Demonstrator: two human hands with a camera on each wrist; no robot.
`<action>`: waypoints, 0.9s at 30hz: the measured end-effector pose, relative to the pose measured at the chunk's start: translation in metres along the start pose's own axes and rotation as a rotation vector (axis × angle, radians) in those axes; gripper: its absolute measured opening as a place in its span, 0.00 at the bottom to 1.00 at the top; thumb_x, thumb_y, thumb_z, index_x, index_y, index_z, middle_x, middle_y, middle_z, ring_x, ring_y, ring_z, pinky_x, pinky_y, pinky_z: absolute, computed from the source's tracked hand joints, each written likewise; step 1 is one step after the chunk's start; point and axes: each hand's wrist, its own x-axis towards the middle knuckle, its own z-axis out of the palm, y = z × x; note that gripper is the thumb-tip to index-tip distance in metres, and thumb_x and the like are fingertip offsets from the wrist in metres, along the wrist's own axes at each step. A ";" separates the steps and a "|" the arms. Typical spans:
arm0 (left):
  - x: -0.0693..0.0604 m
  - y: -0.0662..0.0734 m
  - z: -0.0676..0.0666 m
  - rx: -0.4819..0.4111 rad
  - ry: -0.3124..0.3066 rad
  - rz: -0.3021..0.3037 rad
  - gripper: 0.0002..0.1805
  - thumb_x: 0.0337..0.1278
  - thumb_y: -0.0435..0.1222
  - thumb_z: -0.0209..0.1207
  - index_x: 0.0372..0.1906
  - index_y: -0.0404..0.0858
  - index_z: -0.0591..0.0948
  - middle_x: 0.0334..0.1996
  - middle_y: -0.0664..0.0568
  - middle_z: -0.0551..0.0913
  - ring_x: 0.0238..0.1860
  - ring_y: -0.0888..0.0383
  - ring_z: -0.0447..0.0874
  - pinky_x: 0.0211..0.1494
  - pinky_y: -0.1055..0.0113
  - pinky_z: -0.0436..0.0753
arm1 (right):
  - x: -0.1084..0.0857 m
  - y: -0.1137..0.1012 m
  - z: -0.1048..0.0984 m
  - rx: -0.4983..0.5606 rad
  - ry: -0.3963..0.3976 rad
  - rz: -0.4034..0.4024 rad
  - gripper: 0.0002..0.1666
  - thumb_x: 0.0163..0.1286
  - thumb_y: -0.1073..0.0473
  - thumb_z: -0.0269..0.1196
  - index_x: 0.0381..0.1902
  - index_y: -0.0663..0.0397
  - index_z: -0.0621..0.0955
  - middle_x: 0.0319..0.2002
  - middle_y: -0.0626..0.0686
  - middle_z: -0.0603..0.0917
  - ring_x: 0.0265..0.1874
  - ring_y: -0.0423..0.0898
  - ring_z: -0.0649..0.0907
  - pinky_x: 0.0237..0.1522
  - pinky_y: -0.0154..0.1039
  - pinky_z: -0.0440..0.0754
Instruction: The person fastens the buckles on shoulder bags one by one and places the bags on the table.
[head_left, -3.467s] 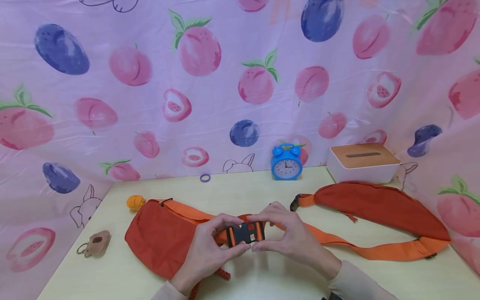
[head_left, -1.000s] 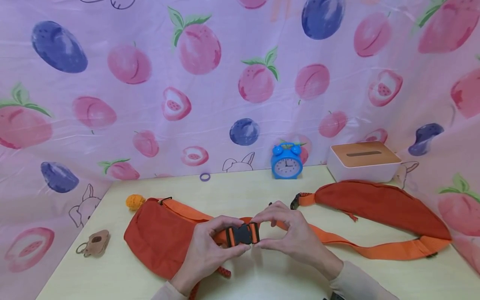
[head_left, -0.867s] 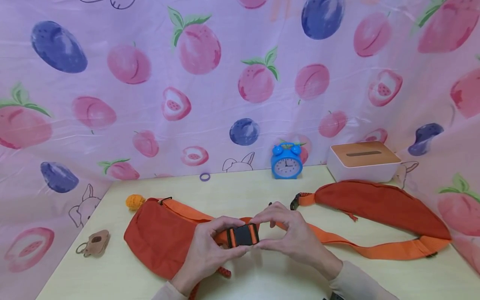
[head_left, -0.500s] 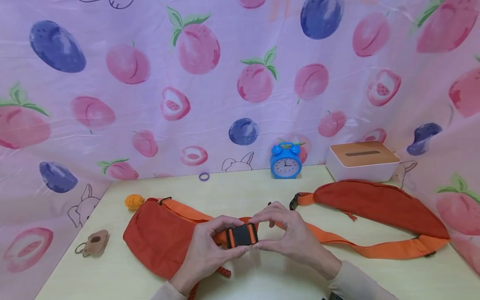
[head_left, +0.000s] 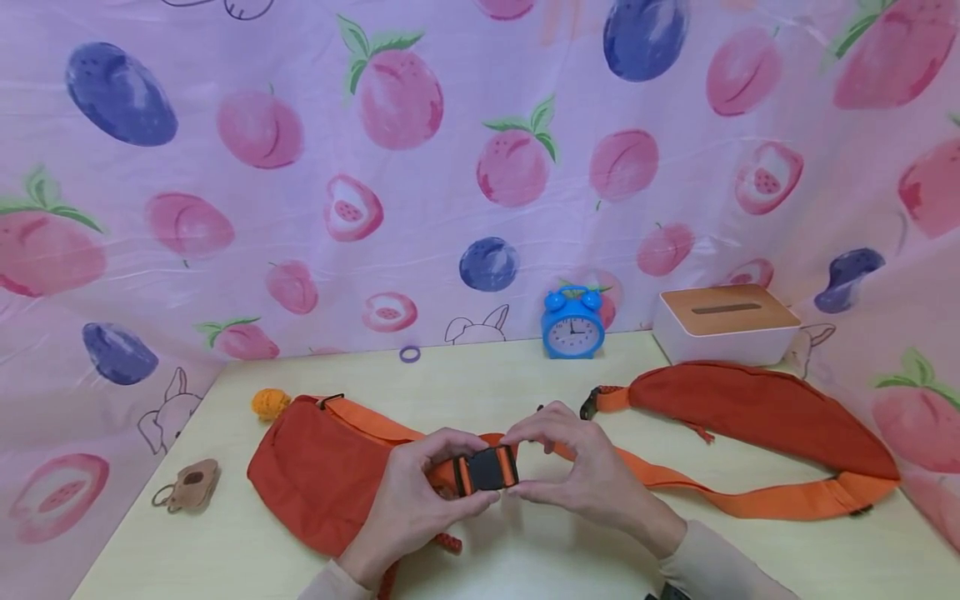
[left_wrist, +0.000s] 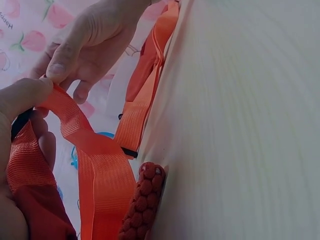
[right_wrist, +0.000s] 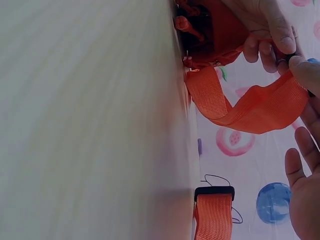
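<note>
A black side-release buckle (head_left: 486,469) on orange webbing is held up above the table, its two halves pushed together with no gap seen. My left hand (head_left: 411,490) pinches the buckle's left end between thumb and forefinger. From the other side, thumb and forefinger of my right hand (head_left: 592,471) pinch its right end. The red bag (head_left: 322,479) lies behind and left of my left hand, partly covered by it. In the left wrist view an orange strap (left_wrist: 102,165) loops down from the fingers. The right wrist view shows a strap (right_wrist: 260,110) sagging below the pinched buckle.
A red waist bag (head_left: 765,417) lies at right, its orange strap (head_left: 772,500) running toward my right hand. Behind stand a blue alarm clock (head_left: 573,325) and a tissue box (head_left: 727,325). A brown keychain pouch (head_left: 193,486), orange ball (head_left: 271,405) and purple ring (head_left: 410,354) lie about.
Earlier the buckle halves stood partly apart with the prongs showing. The right hand has pushed its half leftward into the other. Over the last half second the hands have stayed nearly still.
</note>
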 end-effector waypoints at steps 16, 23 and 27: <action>-0.001 -0.003 -0.004 0.042 -0.054 0.102 0.21 0.59 0.38 0.83 0.55 0.50 0.89 0.37 0.59 0.93 0.34 0.57 0.94 0.40 0.60 0.93 | 0.001 0.001 -0.002 -0.002 -0.147 -0.146 0.32 0.58 0.53 0.89 0.58 0.34 0.87 0.55 0.37 0.89 0.52 0.41 0.81 0.47 0.46 0.84; -0.001 -0.002 -0.004 0.017 -0.069 0.127 0.19 0.62 0.36 0.81 0.55 0.50 0.88 0.37 0.52 0.95 0.29 0.58 0.93 0.31 0.55 0.93 | 0.002 -0.001 -0.004 0.036 -0.123 -0.122 0.23 0.64 0.54 0.86 0.52 0.34 0.88 0.54 0.40 0.90 0.54 0.43 0.81 0.47 0.43 0.83; 0.000 0.000 -0.005 0.070 -0.034 0.144 0.18 0.62 0.38 0.81 0.54 0.52 0.88 0.37 0.55 0.94 0.30 0.60 0.91 0.32 0.56 0.92 | 0.003 0.000 -0.011 0.033 -0.065 -0.105 0.21 0.67 0.56 0.84 0.54 0.34 0.88 0.54 0.41 0.90 0.54 0.44 0.82 0.50 0.40 0.84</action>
